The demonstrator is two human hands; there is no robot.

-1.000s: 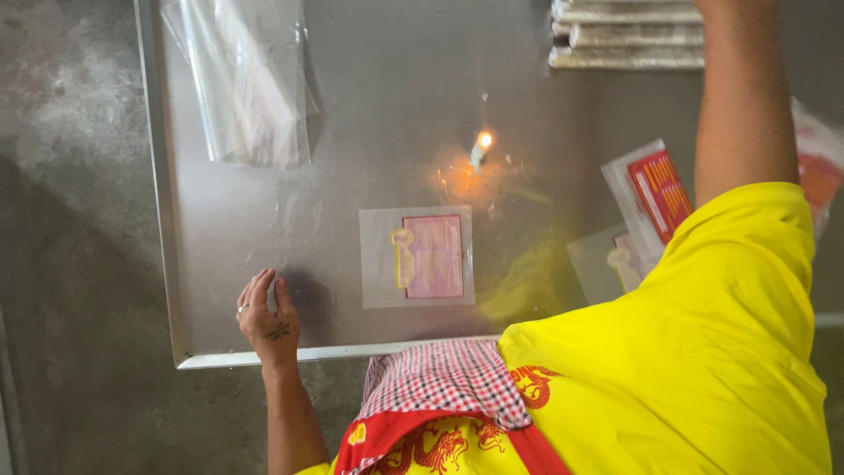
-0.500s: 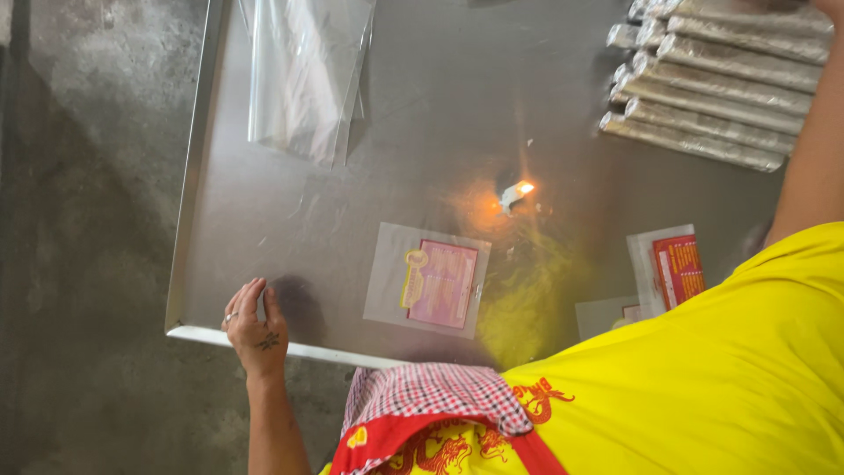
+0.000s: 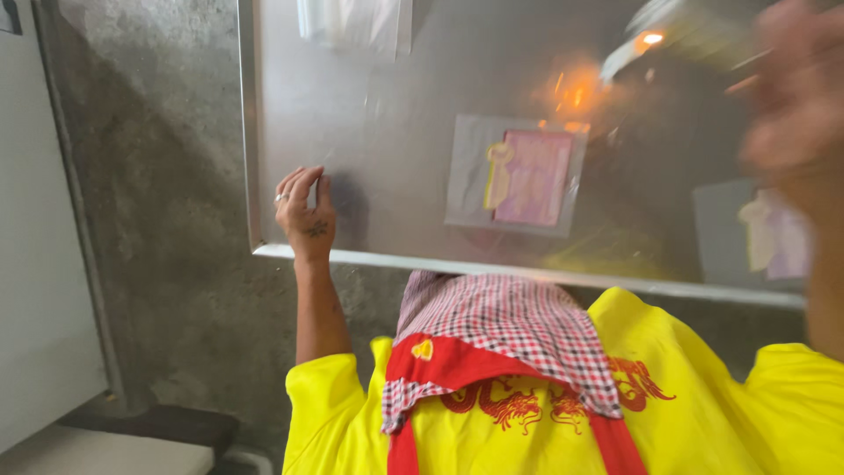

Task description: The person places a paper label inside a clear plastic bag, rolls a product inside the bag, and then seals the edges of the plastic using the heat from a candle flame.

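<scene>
My left hand rests on the front left corner of a steel table, fingers lying loosely on the metal with nothing in them; a ring shows on one finger. My right hand is a motion blur at the upper right above the table, and a pale streak next to it may be something it holds; I cannot tell. A clear packet with a pink card lies flat in the middle of the table. A small flame burns beyond it, with an orange glow on the steel.
A second clear packet lies at the right under my arm. Clear plastic bags lie at the table's far edge. A red-checked cloth hangs over my yellow shirt. Rough concrete and a white panel are to the left.
My right arm has drawn back from the stacked rolls at the far right and now blurs nearer the flame. The view has shifted left and closer. My left hand has stayed put.
</scene>
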